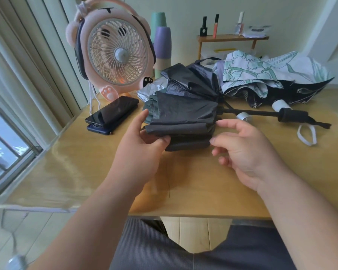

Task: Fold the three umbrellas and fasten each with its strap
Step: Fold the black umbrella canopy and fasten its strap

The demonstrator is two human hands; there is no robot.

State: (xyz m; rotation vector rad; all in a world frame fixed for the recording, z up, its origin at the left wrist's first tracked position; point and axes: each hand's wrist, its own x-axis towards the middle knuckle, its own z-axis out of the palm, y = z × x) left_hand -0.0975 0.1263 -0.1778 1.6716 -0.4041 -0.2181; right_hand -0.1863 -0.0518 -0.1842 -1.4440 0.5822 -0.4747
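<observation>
A black umbrella (183, 112) lies collapsed on the wooden table (98, 172), its canopy loose in folds and its shaft and black handle (293, 114) pointing right. My left hand (144, 141) pinches the near left folds of the canopy between thumb and fingers. My right hand (242, 147) hovers at the canopy's right end with fingers relaxed, its fingertips next to the fabric. Behind lies a white umbrella with green flower print (261, 69), crumpled open, with a white handle (280, 105). A third, silvery-green canopy (148, 92) shows under the black one.
A pink desk fan (115, 53) stands at the back left, with two stacked phones (111, 114) in front of it. Stacked cups (162, 45) and a small wooden shelf (232, 38) with bottles stand at the back. A white strap loop (306, 135) lies at the right.
</observation>
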